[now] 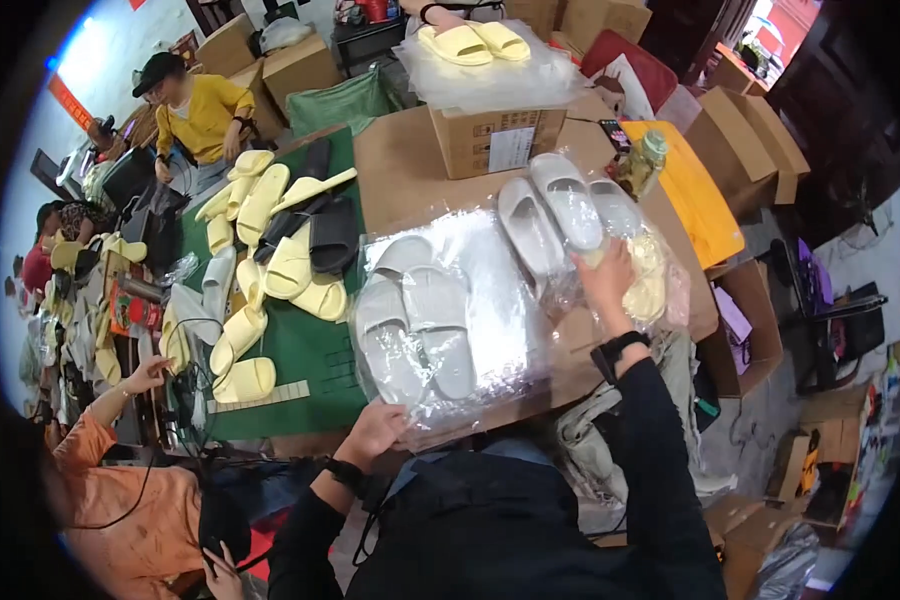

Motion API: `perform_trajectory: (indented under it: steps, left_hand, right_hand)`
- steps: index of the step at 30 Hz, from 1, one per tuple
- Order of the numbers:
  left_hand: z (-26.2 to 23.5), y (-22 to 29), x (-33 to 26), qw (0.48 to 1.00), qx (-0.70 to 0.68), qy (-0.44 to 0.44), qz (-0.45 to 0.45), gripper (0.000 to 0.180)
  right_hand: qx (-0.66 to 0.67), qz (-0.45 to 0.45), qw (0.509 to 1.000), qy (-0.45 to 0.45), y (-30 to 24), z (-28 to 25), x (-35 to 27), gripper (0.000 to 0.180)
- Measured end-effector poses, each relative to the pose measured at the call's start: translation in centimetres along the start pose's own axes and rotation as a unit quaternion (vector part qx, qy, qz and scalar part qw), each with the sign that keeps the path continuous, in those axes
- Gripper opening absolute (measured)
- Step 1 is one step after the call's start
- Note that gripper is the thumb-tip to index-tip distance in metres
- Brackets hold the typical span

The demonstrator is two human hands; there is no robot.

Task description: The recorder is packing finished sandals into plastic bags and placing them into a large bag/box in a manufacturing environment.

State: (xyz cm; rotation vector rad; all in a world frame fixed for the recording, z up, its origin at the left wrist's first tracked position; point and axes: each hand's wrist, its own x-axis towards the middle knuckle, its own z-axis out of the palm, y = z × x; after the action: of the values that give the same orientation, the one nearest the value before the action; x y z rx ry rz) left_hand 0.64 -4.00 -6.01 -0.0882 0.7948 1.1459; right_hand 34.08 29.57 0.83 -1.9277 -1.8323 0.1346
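Note:
My left hand [378, 428] is at the table's near edge, its fingers closed on the lower corner of a clear plastic bag. Inside or under that plastic lie grey slippers [440, 325], side by side with soles and straps visible. My right hand [607, 275] is at the right, fingers curled down just below another pair of grey slippers [567, 205]. What these fingers grip is hidden. Right beside it, yellow slippers [647, 280] show through crinkled clear plastic. A further grey slipper [615, 207] lies behind the hand.
Left, a green mat [300, 385] carries several yellow slippers [262, 203] and black ones [332, 237]. A carton [495, 140] topped with plastic bags stands at the far side, near a jar [650, 160]. A co-worker in orange [135, 500] sits close left; another in yellow [200, 120] stands beyond.

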Motion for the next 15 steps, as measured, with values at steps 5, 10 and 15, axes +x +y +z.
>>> perform_trajectory:
  steps: [5,10,15]
  left_hand:
    - [4.3,-0.4,-2.3,0.996,0.033,0.075,0.031,0.045]
    - [2.9,-0.9,-2.0,0.997,0.022,0.077,0.023,0.048]
    - [3.9,-1.0,-0.3,0.997,0.018,0.079,0.017,0.043]
  right_hand:
    - [0.086,0.195,0.966,-0.145,-3.8,2.1,1.5,0.086]
    - [0.119,0.210,0.963,-0.122,-7.9,0.5,1.0,0.073]
    - [0.466,0.275,0.838,-0.066,-4.7,2.3,4.4,0.050]
